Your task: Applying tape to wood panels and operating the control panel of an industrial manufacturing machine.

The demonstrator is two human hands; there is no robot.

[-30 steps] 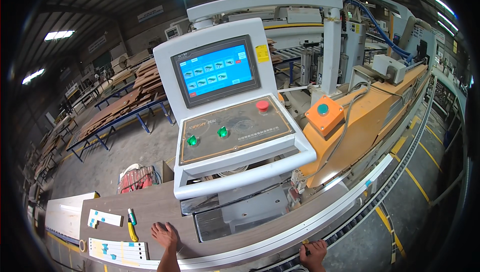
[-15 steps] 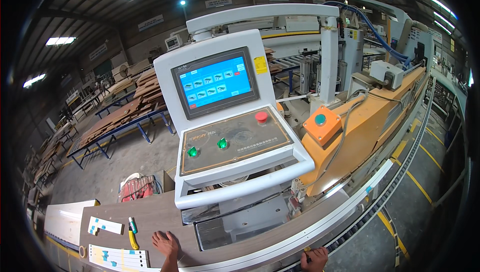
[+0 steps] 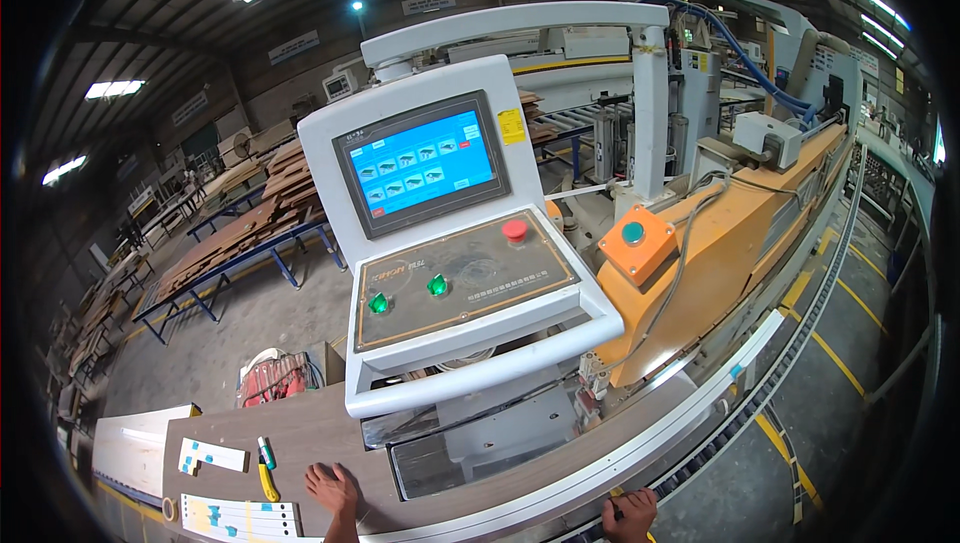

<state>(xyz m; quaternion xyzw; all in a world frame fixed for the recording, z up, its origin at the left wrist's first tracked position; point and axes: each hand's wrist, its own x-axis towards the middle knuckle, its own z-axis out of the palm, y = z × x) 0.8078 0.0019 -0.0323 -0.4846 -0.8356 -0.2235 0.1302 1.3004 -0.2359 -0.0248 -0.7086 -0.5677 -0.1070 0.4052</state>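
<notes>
My left hand (image 3: 332,491) rests on a brown wood-grain panel (image 3: 330,423), its fingers spread. Left of it lie a yellow utility knife (image 3: 269,483) and a green-and-white pen-like tool (image 3: 264,451). Two white pieces with blue tape are nearby: a short one (image 3: 225,457) and a longer one with dark holes (image 3: 250,516). At the lower edge, beside the black roller track (image 3: 680,484), my right hand (image 3: 630,517) is closed. Something small and dark shows at its fingers, too little to name. A long white strip (image 3: 600,473) runs between the hands and beyond.
A white control console (image 3: 510,343) with a lit touchscreen (image 3: 425,163) and a red stop button (image 3: 514,231) stands ahead. An orange button box (image 3: 640,243) sits at its right, before the orange machine housing (image 3: 720,253). A tape roll (image 3: 169,509) lies far left.
The view has shifted slightly, so the console sits a little further left and higher. Both hands keep their places and poses.
</notes>
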